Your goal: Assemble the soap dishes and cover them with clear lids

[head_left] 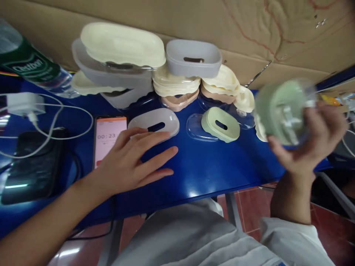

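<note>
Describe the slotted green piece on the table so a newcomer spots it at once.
On the blue table, look in front of the stacked containers by the cardboard. There, a pale green oval piece with a dark slot overlaps a clear plastic one. The greyish slotted piece is by the left hand, and the right hand holds the other green item aloft.

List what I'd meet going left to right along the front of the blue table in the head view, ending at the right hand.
Dark device → phone → pale grey slotted piece → green slotted piece → right hand holding a blurred green container.
</note>
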The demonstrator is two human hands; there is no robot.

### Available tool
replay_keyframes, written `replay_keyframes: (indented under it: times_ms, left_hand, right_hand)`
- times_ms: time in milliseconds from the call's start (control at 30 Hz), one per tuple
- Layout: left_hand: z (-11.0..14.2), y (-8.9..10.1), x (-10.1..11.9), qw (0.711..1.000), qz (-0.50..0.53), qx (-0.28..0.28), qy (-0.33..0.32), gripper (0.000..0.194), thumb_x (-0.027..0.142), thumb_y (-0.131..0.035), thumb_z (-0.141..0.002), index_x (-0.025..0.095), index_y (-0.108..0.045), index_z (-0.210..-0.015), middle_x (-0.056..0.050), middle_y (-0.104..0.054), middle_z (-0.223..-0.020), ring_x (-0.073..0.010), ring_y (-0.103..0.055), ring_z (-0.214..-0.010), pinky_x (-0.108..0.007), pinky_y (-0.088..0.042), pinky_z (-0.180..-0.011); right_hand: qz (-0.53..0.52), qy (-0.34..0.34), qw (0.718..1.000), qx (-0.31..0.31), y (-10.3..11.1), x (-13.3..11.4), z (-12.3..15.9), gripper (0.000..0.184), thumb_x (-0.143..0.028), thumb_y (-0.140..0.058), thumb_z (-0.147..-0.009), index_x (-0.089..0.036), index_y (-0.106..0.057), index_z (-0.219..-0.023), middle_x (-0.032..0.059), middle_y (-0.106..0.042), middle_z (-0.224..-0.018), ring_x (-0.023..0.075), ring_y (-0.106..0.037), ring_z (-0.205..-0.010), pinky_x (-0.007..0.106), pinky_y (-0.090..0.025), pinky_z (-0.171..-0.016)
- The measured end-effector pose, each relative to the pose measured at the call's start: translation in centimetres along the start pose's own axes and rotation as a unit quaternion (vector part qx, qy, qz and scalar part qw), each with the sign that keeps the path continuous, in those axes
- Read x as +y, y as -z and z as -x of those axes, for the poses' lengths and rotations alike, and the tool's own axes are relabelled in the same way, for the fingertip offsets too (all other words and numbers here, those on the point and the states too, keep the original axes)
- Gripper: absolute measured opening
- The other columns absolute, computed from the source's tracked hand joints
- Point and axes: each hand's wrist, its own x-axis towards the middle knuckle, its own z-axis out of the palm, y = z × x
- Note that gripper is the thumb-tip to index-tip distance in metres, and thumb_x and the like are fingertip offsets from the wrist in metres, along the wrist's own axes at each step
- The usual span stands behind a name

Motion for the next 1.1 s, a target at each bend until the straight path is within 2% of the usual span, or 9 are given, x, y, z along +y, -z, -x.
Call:
replay_keyframes:
  times_ms: [100,167,233,367,500,600,733,900,1100]
  left_hand:
    - [-0.6,-0.7,0.2,0.999,-0.009,-0.023,-0.023,0.037,0.034,-0.077,-0.102,0.023,-0.067,-0.136,-0.014,-0.073,-0.141,-0.0285,-0.075,-0.113,-0.051,-0.062,-0.105]
    - [-0.8,-1.2,0.5,0.999,-0.004,-0.03,-0.034,0.033,0.032,-0.076,-0.103,0.021,-0.069,-0.133,-0.016,-0.072,-0.142,-0.0308,-0.074,-0.114,-0.053,-0.06,-0.105]
    - [-0.6,-1.6,0.7,0.999,-0.002,-0.035,-0.041,0.031,0.03,-0.074,-0.104,0.019,-0.069,-0.132,-0.017,-0.07,-0.145,-0.0323,-0.073,-0.116,-0.054,-0.058,-0.106]
    - [-0.2,-2.1,0.5,0.998,-0.005,-0.051,-0.033,0.027,0.027,-0.073,-0.104,0.019,-0.07,-0.129,-0.018,-0.066,-0.148,-0.0322,-0.072,-0.113,-0.057,-0.056,-0.107]
    - [0.0,-2.3,0.3,0.998,-0.004,-0.056,-0.031,0.025,0.022,-0.073,-0.103,0.019,-0.072,-0.127,-0.017,-0.066,-0.149,-0.0323,-0.072,-0.114,-0.056,-0.056,-0.108]
    - [-0.1,-2.3,0.4,0.998,0.002,-0.061,-0.025,0.022,0.02,-0.072,-0.103,0.019,-0.074,-0.125,-0.016,-0.068,-0.147,-0.0315,-0.073,-0.113,-0.055,-0.056,-0.109]
    - [-0.3,-2.1,0.7,0.998,0.011,-0.053,-0.032,0.018,0.017,-0.07,-0.103,0.018,-0.075,-0.12,-0.016,-0.071,-0.143,-0.0303,-0.073,-0.117,-0.052,-0.056,-0.111]
    - [-0.4,-1.8,1.0,0.997,0.006,-0.066,-0.03,0.016,0.017,-0.064,-0.107,0.02,-0.075,-0.118,-0.013,-0.073,-0.139,-0.0284,-0.071,-0.122,-0.051,-0.053,-0.116]
    - [-0.6,-1.7,1.3,0.996,0.002,-0.085,-0.013,0.022,0.019,-0.068,-0.105,0.018,-0.075,-0.126,-0.017,-0.07,-0.146,-0.0334,-0.067,-0.134,-0.055,-0.049,-0.119]
  right_hand:
    - [0.138,-0.228,0.961,0.067,2.5,9.3,4.5,0.065,-0.056,-0.085,-0.09,-0.013,-0.078,-0.138,0.027,-0.071,-0.134,0.0437,-0.065,-0.132,0.062,-0.043,-0.111]
    - [0.223,-0.437,0.868,0.073,3.3,13.8,7.2,0.063,-0.053,-0.083,-0.092,-0.002,-0.077,-0.128,0.0343,-0.069,-0.128,0.0465,-0.064,-0.129,0.065,-0.042,-0.11]
    - [0.236,-0.515,0.824,-0.021,3.6,16.1,9.3,0.068,-0.048,-0.085,-0.09,-0.001,-0.069,-0.136,0.0366,-0.064,-0.138,0.0466,-0.058,-0.138,0.064,-0.038,-0.116]
    - [0.215,-0.472,0.823,-0.23,3.0,15.8,11.0,0.094,-0.035,-0.092,-0.078,-0.005,-0.05,-0.157,0.0346,-0.049,-0.162,0.0406,-0.042,-0.155,0.058,-0.031,-0.127]
    - [0.258,-0.421,0.84,-0.224,2.1,13.3,10.1,0.092,-0.041,-0.085,-0.084,-0.013,-0.047,-0.163,0.0294,-0.048,-0.168,0.0417,-0.038,-0.159,0.066,-0.022,-0.129]
    - [0.248,-0.366,0.875,-0.199,1.4,10.1,8.8,0.064,-0.051,-0.065,-0.1,-0.012,-0.061,-0.151,0.0291,-0.064,-0.15,0.0399,-0.054,-0.146,0.058,-0.037,-0.122]
    - [0.09,-0.28,0.914,-0.278,0.4,5.5,7.6,0.057,-0.054,-0.053,-0.109,-0.013,-0.067,-0.147,0.0248,-0.069,-0.148,0.0322,-0.062,-0.145,0.045,-0.045,-0.122]
    - [-0.021,-0.252,0.897,-0.363,0.6,3.3,7.7,0.045,-0.045,-0.051,-0.113,-0.016,-0.074,-0.139,0.0229,-0.068,-0.153,0.031,-0.059,-0.153,0.049,-0.047,-0.126]
    - [0.019,-0.243,0.899,-0.364,1.5,2.2,7.2,0.045,-0.057,-0.058,-0.108,-0.02,-0.077,-0.125,0.0181,-0.074,-0.144,0.0346,-0.066,-0.144,0.057,-0.051,-0.122]
